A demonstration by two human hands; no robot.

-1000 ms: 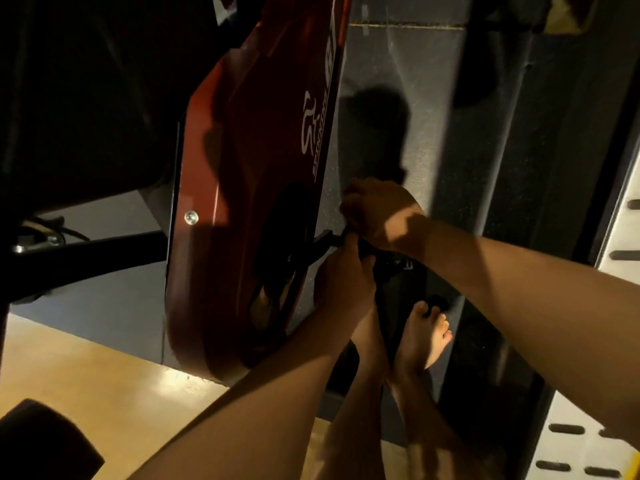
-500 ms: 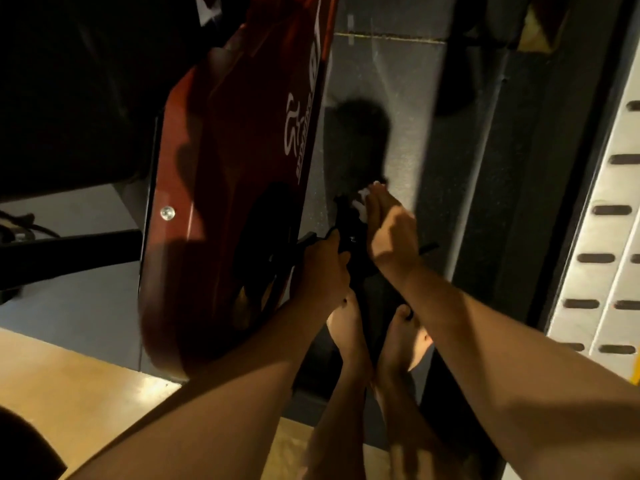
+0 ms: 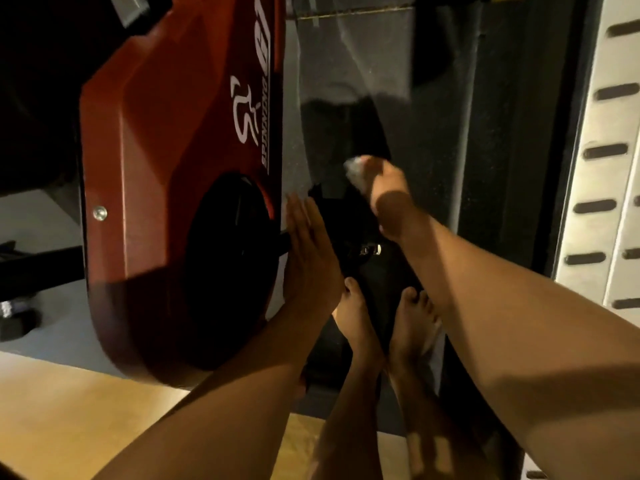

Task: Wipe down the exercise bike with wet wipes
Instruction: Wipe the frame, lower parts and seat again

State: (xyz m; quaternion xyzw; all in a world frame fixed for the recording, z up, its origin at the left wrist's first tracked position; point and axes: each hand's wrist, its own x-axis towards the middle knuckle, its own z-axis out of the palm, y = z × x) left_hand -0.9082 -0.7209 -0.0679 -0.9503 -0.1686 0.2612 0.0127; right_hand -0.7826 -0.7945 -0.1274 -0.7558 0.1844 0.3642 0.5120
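Exercise bike [image 3: 166, 168] pedal [image 3: 346, 220]: left grip [image 3: 308, 251] now flattened, fingers straight; right grip [image 3: 388, 199] apparently pinching wet wipe [image 3: 353, 169].

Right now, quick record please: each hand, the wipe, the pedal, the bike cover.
left hand: fingers straight, flat along the pedal's cover side; contact unclear
right hand: grips the wet wipe, at the pedal's far end
wet wipe: white, bunched at the fingertips
pedal: black, between the two hands
red cover: white logo, black disc at the crank
bare feet: on the floor under the pedal
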